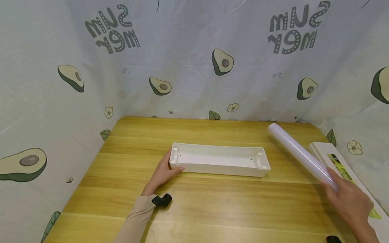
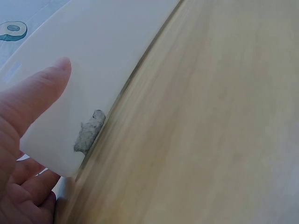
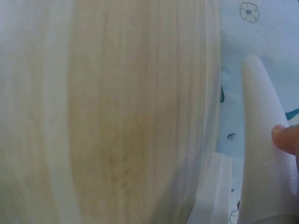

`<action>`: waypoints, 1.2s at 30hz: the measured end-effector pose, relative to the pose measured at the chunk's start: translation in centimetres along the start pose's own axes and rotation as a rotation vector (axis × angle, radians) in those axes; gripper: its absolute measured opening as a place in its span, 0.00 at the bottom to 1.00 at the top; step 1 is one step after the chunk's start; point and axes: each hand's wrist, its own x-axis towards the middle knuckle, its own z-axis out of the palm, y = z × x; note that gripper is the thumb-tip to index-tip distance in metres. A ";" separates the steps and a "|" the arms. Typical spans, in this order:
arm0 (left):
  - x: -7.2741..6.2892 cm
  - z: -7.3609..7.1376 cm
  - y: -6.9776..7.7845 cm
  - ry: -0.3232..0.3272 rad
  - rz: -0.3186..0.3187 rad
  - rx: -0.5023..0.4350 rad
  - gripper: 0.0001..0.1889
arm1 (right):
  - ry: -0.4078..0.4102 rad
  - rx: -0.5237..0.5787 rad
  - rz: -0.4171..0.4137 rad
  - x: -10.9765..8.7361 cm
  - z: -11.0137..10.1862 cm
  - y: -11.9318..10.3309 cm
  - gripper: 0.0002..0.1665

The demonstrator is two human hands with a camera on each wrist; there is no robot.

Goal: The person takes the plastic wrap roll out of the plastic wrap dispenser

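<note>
A long white open-topped plastic box rests on the wooden table, with small fittings inside both ends. My left hand grips its left end, thumb along the front wall and fingers round the end. In the left wrist view, a grey rough patch shows low on the box wall near the thumb. At the right, my right hand holds the near end of a roll of clear plastic film. The roll is tilted, its far end pointing up and left, apart from the box.
Beneath and beside the right hand, a long white carton with a green-yellow label lies along the table's right edge. Avocado-printed cloth hangs behind and at both sides of the wooden table.
</note>
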 end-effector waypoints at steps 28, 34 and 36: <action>0.0 0.0 -0.1 0.002 -0.011 -0.001 0.51 | -0.080 -0.029 0.194 -0.5 -0.5 0.3 0.32; -0.1 0.0 -0.1 0.002 -0.011 -0.014 0.50 | -0.115 -0.078 0.241 -0.3 -0.6 0.1 0.34; -0.1 0.0 -0.1 0.001 -0.011 -0.016 0.50 | -0.124 -0.093 0.254 -0.4 -0.6 0.1 0.34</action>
